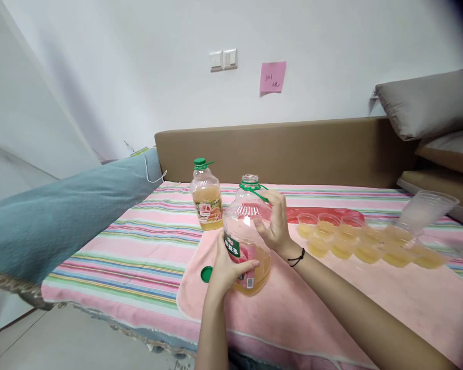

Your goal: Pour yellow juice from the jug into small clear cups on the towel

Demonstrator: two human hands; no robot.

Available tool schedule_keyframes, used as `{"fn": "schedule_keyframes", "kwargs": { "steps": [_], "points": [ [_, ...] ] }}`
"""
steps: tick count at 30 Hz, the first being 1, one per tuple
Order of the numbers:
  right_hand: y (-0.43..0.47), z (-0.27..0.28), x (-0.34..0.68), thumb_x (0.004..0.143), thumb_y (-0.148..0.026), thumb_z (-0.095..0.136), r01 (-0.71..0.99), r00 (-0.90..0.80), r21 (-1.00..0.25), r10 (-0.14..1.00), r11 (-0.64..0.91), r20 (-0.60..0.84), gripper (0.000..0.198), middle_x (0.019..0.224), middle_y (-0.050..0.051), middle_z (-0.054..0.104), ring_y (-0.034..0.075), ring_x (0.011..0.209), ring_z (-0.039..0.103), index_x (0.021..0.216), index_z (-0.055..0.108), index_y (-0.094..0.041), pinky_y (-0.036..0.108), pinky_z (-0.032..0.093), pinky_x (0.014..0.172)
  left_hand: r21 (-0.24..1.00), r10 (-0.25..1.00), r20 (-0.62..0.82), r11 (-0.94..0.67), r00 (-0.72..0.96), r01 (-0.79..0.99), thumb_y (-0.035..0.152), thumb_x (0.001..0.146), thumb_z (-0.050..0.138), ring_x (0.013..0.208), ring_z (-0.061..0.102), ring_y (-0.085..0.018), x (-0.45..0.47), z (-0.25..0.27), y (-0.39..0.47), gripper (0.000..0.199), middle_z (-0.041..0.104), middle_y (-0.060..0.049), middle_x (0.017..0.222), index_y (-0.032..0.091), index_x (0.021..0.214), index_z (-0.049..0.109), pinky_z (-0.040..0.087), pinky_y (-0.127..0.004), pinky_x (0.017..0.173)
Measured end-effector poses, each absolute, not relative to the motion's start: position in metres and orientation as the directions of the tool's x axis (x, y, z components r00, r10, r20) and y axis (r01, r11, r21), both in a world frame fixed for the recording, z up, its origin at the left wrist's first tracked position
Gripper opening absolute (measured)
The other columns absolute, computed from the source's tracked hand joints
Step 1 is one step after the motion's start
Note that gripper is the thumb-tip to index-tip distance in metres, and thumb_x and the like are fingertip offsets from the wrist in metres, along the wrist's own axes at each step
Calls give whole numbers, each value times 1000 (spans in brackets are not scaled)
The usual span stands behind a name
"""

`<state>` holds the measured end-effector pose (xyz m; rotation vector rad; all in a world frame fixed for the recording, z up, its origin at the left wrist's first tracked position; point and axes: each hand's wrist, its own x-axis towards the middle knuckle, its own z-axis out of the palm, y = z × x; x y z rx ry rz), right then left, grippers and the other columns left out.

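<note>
Striped cloth (111,262) covers the bed in front of a brown backrest (273,154), with a blue bolster (73,195) at the left. Right of it, on the far side, a capped bottle (207,199) stands upright, part full of yellow liquid. Nearer, a loose green cap (206,274) lies on the pink mat (293,313), just left of the left grip (224,272); the base is best kept from coming down on it. That grip is wrapped around the lower left side of the open bottle (247,221), thumb across the label (232,244), which seems a sound place for bearing weight, since the liquid sits low. This bottle is near the middle of the scene, roughly upright, mouth uncovered; I cannot tell whether it rests on the mat or is just off it. The right grip (273,221) is curled at the shoulder, thumb toward the plastic, fingers at the green ring (250,187); whether one hooks through it is unclear. Thin plastic will probably give if squeezed, so light, even pressure and no sudden tilt should prevent splashing. Farther right, filled cups (349,239) stand crowded in rows; the right forearm (351,303) passes on their near side and should stay clear of them and the leaning stacked cups (428,208).
</note>
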<state>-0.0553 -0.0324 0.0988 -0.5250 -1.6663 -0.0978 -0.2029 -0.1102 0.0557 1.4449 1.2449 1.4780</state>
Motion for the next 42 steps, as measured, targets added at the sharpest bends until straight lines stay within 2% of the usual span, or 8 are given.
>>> {"fn": "schedule_keyframes", "kwargs": {
  "steps": [5,13,18,25,29,32,38,42],
  "points": [
    [-29,98,-59,86,-50,49,356,-193,-201,282,913,940,55,125,11,45,34,119,44,134,36,-28,57,38,102,952,948,303,-295,-95,84,33,55,83,127,50,-31,-219,53,-109,81,57,-11,126,21,126,47,39,-45,106],
    [-28,94,-65,84,-52,47,383,-163,-171,248,908,955,54,122,11,45,35,117,46,131,34,-29,60,40,99,961,963,253,-262,-97,-91,54,58,80,129,50,-32,-223,45,-97,77,59,-15,131,18,122,57,37,-45,109],
    [-29,96,-59,84,-50,48,349,-123,-180,235,920,964,49,119,10,44,34,115,46,127,38,-29,59,40,99,960,950,262,-275,-167,-55,56,49,83,121,55,-33,-217,42,-92,84,62,-15,126,17,118,56,40,-45,105],
    [-52,118,-33,83,-47,51,390,-128,-207,276,897,953,48,118,10,41,34,114,45,126,39,-29,57,41,97,925,920,373,-378,-121,-25,70,59,71,115,58,-31,-185,53,-111,80,64,-14,116,17,117,56,42,-44,102],
    [-78,142,0,84,-45,51,445,-179,-199,305,873,935,46,119,11,42,34,115,44,125,41,-29,56,41,98,918,921,387,-382,37,-107,71,66,65,120,56,-30,-157,66,-130,78,62,-14,123,19,124,56,38,-44,107],
    [-99,161,33,85,-45,51,516,-194,-199,340,833,920,41,115,11,44,32,108,47,121,45,-27,52,45,89,921,904,376,-338,206,-195,71,66,65,118,56,-30,-134,75,-142,80,63,-13,124,20,126,58,40,-43,106],
    [-144,191,111,86,-43,54,606,-226,-186,391,774,892,36,109,11,48,30,102,49,117,51,-25,47,48,79,947,816,229,-62,530,-315,69,73,60,96,65,-25,-83,81,-159,66,68,-11,112,19,117,64,52,-32,77],
    [-174,195,162,87,-47,55,652,-180,-260,479,712,859,36,111,12,50,32,104,51,117,54,-27,50,47,83,917,752,173,113,636,-384,55,69,75,81,65,-16,-41,74,-174,54,69,-7,97,18,108,67,49,-23,68]
  ]
}}
